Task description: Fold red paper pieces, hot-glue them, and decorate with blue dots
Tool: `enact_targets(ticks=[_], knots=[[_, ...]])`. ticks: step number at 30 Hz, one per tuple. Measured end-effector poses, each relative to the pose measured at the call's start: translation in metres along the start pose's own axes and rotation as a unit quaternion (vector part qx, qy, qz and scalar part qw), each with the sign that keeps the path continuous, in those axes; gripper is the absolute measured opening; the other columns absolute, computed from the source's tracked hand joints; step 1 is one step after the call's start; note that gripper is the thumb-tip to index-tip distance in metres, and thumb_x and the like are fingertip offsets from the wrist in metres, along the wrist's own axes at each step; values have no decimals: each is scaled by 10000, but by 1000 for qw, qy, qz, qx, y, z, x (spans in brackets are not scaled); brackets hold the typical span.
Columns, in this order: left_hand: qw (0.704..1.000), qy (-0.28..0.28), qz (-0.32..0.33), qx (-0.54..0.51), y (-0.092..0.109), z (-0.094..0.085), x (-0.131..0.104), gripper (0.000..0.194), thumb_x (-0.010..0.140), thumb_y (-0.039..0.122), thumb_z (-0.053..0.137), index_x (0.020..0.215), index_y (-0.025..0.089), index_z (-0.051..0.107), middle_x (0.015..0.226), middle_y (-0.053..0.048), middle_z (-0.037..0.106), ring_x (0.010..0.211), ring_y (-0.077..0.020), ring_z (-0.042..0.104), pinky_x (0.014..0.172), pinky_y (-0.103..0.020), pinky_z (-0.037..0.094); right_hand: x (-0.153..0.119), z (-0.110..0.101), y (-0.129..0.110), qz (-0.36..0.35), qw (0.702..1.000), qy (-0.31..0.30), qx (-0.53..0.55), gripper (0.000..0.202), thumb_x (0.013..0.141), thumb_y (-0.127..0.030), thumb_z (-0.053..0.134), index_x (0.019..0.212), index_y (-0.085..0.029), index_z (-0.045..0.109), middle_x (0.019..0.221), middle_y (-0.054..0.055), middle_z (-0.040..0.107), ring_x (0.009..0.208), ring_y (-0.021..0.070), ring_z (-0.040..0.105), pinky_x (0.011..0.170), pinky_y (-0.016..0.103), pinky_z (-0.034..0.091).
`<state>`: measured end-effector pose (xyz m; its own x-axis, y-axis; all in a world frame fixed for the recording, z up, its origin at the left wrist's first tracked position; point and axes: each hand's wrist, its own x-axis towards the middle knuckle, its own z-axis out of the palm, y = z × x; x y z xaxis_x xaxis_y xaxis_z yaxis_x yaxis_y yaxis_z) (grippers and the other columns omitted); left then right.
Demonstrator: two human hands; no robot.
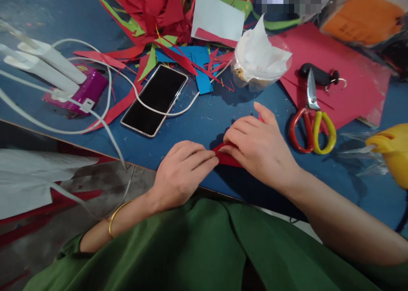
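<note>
A small piece of red paper [228,158] lies at the table's front edge, partly hidden under my fingers. My left hand [184,172] is on its left end, fingers pressed together over it. My right hand [256,148] grips the paper from the right with curled fingers, its little finger raised. A bit of bright pink shows beside that raised finger. Scissors [312,112] with one red and one yellow handle lie to the right of my right hand. A phone [154,99] rests beyond my left hand, with a white cable across it.
Red, green and blue paper scraps [146,14] pile up at the back. A plastic cup with white tissue [259,57] stands behind my right hand. Red sheets [344,78] lie back right, a yellow object [393,150] far right, a purple power block with plugs [92,89] left.
</note>
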<state>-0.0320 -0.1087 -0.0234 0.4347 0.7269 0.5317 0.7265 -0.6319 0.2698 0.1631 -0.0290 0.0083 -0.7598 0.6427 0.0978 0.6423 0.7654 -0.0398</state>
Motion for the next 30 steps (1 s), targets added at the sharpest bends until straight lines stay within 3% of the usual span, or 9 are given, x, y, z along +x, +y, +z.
enact_targets(ticks=[5,8,12,17,19,22,26,30], knots=[[991,-62,76,93,9,-5,2,262,943,73,478,999,116,731,1022,-84,771,897,-204,682,950,-389,522,-2,1,0,1,1000,11,-9,239,968,-301,508,800,-198,644,777,-3,629,830,175,566,1142,549,276],[981,-97,81,144,18,-8,0,274,926,78,472,1053,77,715,1079,-117,750,919,-223,668,1003,-431,490,-3,2,-2,7,1000,8,-20,242,963,-325,521,812,-191,653,779,2,631,838,181,573,1141,557,277],[975,-133,55,168,27,-7,-5,290,942,191,509,1175,127,671,1149,-96,724,996,-238,644,1077,-501,426,-5,2,-4,14,999,30,-3,213,955,-328,534,870,-196,679,854,36,685,932,215,605,1167,561,236],[977,-132,22,167,37,-6,-7,361,987,359,481,1257,164,621,1232,-96,698,1036,-260,654,1122,-560,375,-22,-18,7,62,983,168,31,194,955,-272,542,1097,-261,672,1229,59,706,1227,265,579,1176,544,243],[980,-126,-8,152,41,-6,-7,356,993,345,472,1287,193,603,1258,-77,689,1065,-260,656,1160,-564,326,-40,-26,7,120,966,227,25,255,960,-244,525,1182,-254,650,1278,68,690,1259,271,578,1159,550,278],[985,-112,-44,123,46,-5,-8,358,998,329,462,1300,193,596,1273,-60,680,1095,-269,655,1189,-583,266,-72,-23,-7,153,954,258,-1,306,960,-217,518,1244,-210,631,1260,104,701,1236,271,606,1127,536,336],[988,-88,-24,127,46,2,-12,423,967,374,519,1321,152,583,1268,-116,683,1088,-307,660,1172,-646,267,-96,6,-40,42,978,203,-5,353,961,-248,531,1280,-127,622,1268,114,700,1274,257,587,1124,472,395],[987,-74,-33,137,46,8,-16,387,946,338,541,1296,189,611,1284,-119,681,1091,-328,657,1177,-637,281,-97,26,-57,-29,992,124,2,496,992,-329,457,1379,-31,542,1444,177,542,1389,281,473,1135,466,426]])
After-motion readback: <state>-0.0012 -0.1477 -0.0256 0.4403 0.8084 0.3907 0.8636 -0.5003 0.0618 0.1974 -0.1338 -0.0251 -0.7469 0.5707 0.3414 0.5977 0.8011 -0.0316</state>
